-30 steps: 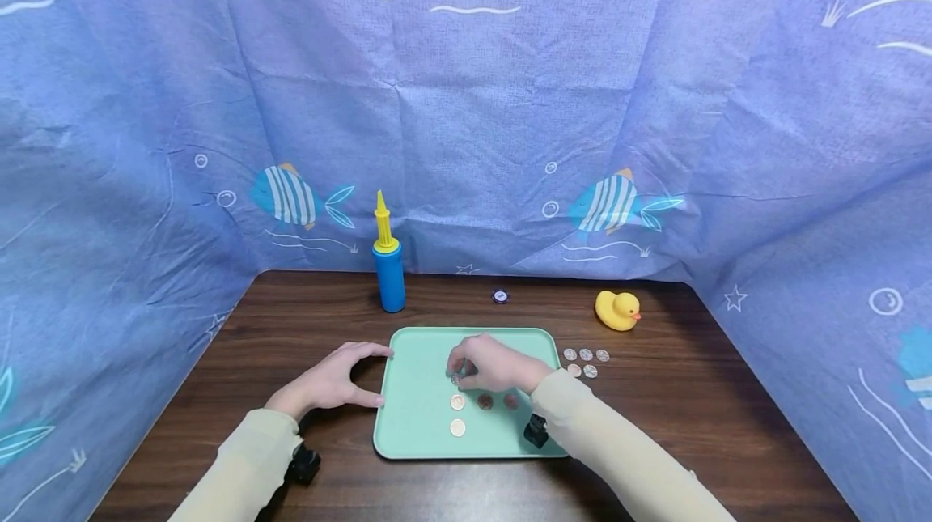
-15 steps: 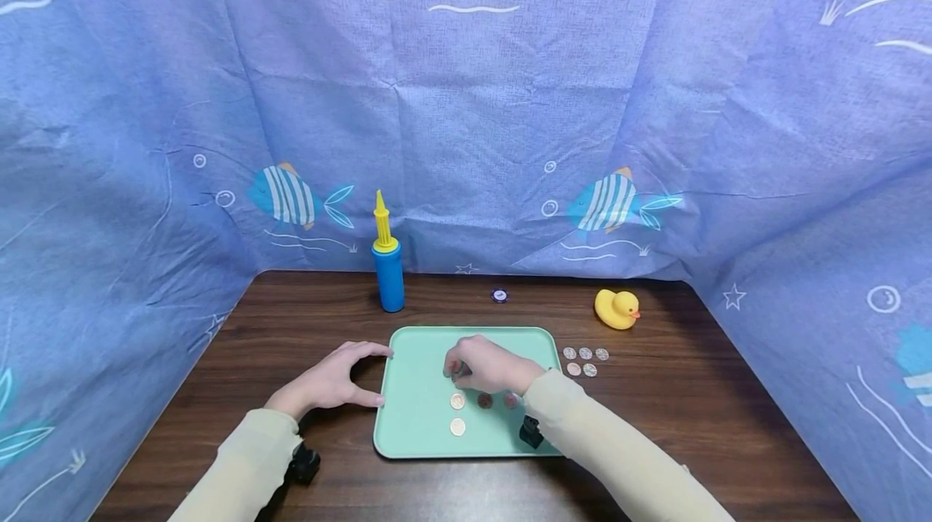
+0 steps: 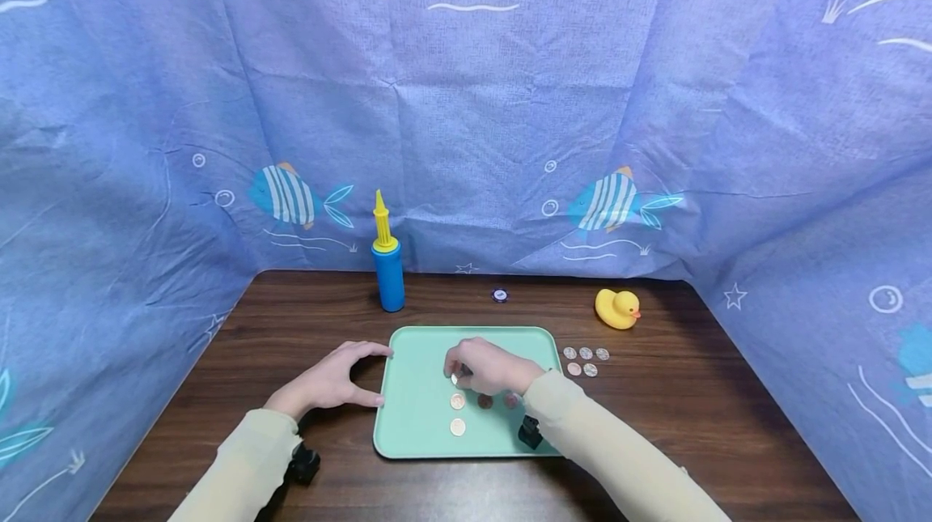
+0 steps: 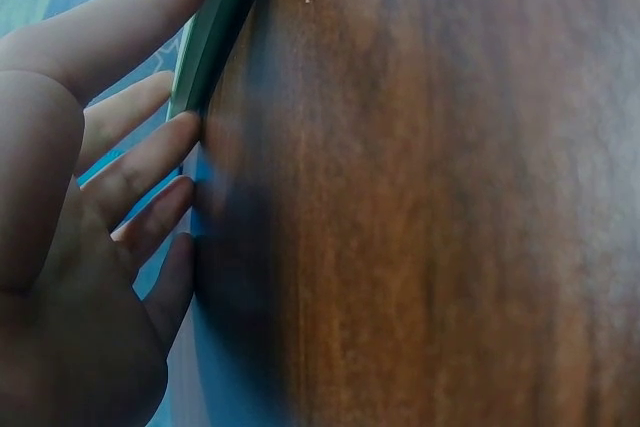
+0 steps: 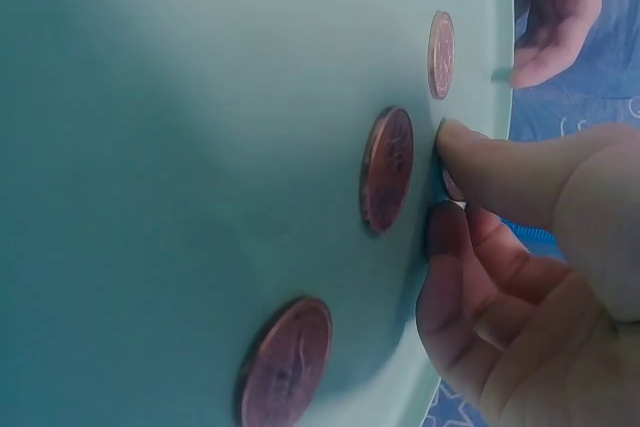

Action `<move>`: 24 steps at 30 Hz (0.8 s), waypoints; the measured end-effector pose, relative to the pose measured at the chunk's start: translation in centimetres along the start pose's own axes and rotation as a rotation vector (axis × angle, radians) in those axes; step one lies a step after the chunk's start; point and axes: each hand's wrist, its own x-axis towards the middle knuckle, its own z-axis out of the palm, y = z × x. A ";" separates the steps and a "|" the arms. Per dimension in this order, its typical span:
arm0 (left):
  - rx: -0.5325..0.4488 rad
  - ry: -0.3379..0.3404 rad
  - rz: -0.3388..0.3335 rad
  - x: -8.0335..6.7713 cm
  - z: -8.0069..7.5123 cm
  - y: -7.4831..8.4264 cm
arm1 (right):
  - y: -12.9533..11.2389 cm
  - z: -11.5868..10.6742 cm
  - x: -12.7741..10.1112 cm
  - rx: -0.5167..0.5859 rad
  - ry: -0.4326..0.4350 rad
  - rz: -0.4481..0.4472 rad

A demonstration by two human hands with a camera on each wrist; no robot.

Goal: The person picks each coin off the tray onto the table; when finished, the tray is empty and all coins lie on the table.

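Observation:
My left hand (image 3: 331,376) rests at the left edge of the mint-green tray (image 3: 415,445), its thumb and fingertips against the rim with the fingers fairly straight. Over the tray's middle, my right hand (image 3: 491,366) bends down and pinches a coin (image 3: 455,380) between thumb and fingers, close to the tray surface. In the right wrist view that coin (image 5: 452,185) is mostly hidden by the thumb. Nearer me lie a copper-coloured coin (image 3: 457,401) and another coin (image 3: 457,427) in a column. To their right are a darker coin (image 3: 485,401) and a reddish coin (image 3: 511,401) beside the sleeve.
Several coins (image 3: 586,354) lie on the dark wooden table (image 3: 306,303) just right of the tray. Behind it stand a blue hand pump (image 3: 390,279) with a yellow nozzle, a small poker chip (image 3: 499,295) and a yellow rubber duck (image 3: 617,309). A blue fish-patterned cloth (image 3: 466,142) hangs behind.
My right hand has shifted slightly left, and the coin at its fingertips has been moved a little and now catches the light. My left hand stays at the tray edge.

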 end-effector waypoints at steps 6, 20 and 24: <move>0.016 -0.004 0.012 -0.2 -0.1 0.1 | -0.1 0.0 -0.2 0.023 0.052 -0.040; 0.008 0.003 0.001 0.0 0.2 -0.2 | 0.4 -0.1 -1.3 0.028 0.107 -0.029; 0.010 0.003 0.001 0.1 0.2 -0.2 | 0.6 -0.4 -1.5 0.057 0.108 -0.026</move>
